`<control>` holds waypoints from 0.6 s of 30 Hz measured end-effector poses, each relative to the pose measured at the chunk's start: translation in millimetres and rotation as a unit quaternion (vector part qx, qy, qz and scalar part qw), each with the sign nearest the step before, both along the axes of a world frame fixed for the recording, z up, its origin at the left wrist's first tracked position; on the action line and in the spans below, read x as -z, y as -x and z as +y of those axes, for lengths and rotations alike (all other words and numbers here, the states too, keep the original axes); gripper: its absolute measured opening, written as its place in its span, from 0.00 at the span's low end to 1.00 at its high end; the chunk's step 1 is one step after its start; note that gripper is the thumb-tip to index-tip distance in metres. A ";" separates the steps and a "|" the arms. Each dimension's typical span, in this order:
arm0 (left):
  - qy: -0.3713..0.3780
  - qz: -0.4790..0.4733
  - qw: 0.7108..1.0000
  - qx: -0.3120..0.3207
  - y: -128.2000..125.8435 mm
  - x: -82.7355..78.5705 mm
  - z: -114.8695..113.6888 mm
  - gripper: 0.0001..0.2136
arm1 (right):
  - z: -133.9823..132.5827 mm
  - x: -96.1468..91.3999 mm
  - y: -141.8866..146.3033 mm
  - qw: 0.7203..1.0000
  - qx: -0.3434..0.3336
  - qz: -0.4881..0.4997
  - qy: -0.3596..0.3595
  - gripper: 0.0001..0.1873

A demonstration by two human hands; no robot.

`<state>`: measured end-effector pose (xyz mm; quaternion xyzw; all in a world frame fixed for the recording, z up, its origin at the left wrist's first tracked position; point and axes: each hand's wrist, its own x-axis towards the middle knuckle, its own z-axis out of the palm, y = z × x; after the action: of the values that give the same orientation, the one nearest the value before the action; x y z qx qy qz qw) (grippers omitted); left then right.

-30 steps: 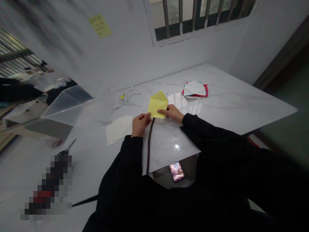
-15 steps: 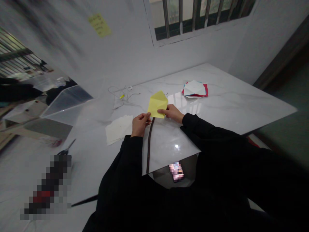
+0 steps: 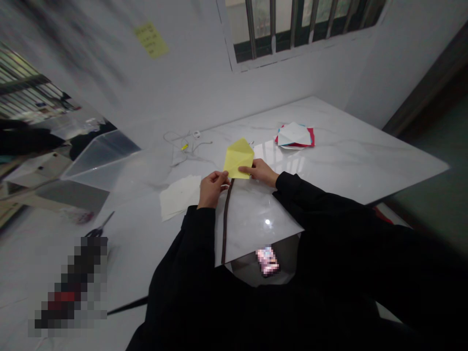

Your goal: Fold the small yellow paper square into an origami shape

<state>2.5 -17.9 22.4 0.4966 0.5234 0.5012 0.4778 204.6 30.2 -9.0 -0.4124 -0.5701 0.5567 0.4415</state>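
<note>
White marbled table, with yellow folded paper, point and long axis towards 12 o'clock, at 2 o'clock from left hand, fingers pinching its 8 o'clock corner, and 10 o'clock from right hand, thumb gripping across its face, both touching.

The left hand and the right hand are holding one yellow paper above the counter. White papers lie beside the left hand.

yel paper env, pointed far end, faint creases, pinched nr lower corners
</note>
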 end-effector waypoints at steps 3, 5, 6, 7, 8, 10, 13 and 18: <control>0.004 -0.019 0.999 0.032 -2.2 -1.0 -0.4 0.24 | -1.5 -1.6 0.6 1.000 -0.017 -0.003 -0.019 0.16; 0.008 -0.019 0.999 0.043 -3.8 1.4 0.4 0.28 | -2.4 -1.7 1.2 0.999 -0.038 -0.004 -0.033 0.16; 0.007 -0.016 0.999 0.043 -4.3 3.5 1.0 0.29 | -2.7 -1.3 1.5 0.998 -0.049 -0.006 -0.039 0.16; 0.005 -0.012 0.999 0.042 -4.6 5.8 1.6 0.30 | -2.6 -0.6 1.8 0.997 -0.060 -0.007 -0.044 0.16; 0.003 -0.007 0.999 0.040 -4.7 8.2 2.3 0.30 | -2.4 0.4 2.1 0.996 -0.070 -0.010 -0.048 0.16; -0.002 0.001 0.999 0.039 -4.3 12.5 3.7 0.30 | -1.2 2.7 2.4 0.995 -0.081 -0.018 -0.053 0.16; -0.008 0.000 0.999 0.044 -3.4 15.5 4.9 0.31 | 1.1 5.3 2.6 0.994 -0.083 -0.039 -0.062 0.16; -0.004 0.002 0.999 0.037 -5.3 12.0 3.2 0.31 | 2.1 5.8 3.2 0.992 -0.081 -0.057 -0.076 0.16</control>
<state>7.8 -14.7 10.4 0.5183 0.5037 0.4842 0.4932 201.4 32.3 -14.8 -0.3611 -0.6666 0.5211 0.3922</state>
